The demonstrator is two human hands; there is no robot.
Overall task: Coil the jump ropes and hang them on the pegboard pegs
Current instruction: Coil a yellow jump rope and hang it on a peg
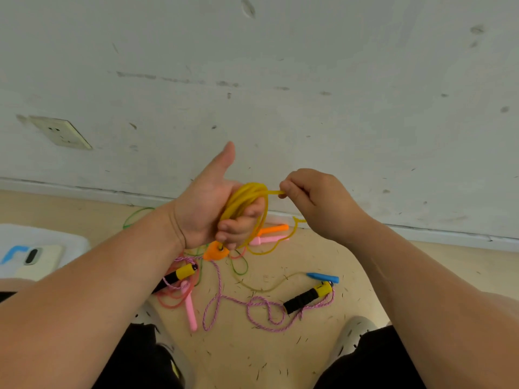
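Both forearms fill the lower frame, reaching forward over dark trousers and pale shoes (354,332). Left hand (209,211) has its thumb up and its fingers curled shut around a yellow rope (242,202), which is wound in several loops round the hand; an orange handle (214,251) pokes out just below the fist. Right hand (314,197) pinches the same yellow rope's free strand between thumb and fingertips, just beside the coil, and the strand runs taut from coil to pinch. From there the slack drops to the floor (365,265), loops past an orange and a pink handle (266,239) near the skirting, and trails to a blue handle (323,277).

On the floor below the hands lies a tangle of other ropes: a pink-and-purple braided rope (252,303) with black-and-yellow handles (307,296), one on each side, a pink rope (174,300) with a pink handle, and a thin green rope (240,269). A phone (39,259) lies on white cloth at far left. Behind stands a scuffed white wall (337,80) with a socket (60,132).
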